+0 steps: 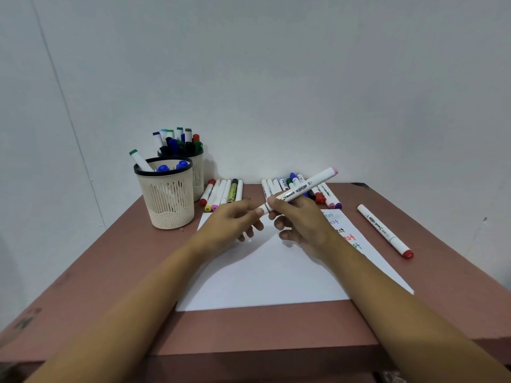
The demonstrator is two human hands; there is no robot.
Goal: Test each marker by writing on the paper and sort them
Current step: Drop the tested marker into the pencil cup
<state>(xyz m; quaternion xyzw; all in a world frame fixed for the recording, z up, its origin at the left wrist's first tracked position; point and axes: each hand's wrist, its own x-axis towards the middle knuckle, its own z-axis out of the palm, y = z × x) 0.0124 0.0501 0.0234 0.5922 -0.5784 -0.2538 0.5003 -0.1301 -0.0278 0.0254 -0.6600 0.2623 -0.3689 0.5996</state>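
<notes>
My right hand (297,217) grips a white marker (307,187) with a pink end cap, held tilted above the white paper (265,280). My left hand (235,219) pinches the marker's near end cap. Several coloured "test" words (341,229) run down the paper's right side. One row of markers (222,193) lies behind the paper on the left. A second group of markers (326,194) lies behind my right hand. A red-capped marker (384,230) lies alone to the right of the paper.
Two beige mesh cups stand at the back left of the reddish-brown table (116,272): the nearer cup (166,197) holds a green-capped marker and blue caps, the farther cup (197,172) is full of markers. A white wall rises behind the table.
</notes>
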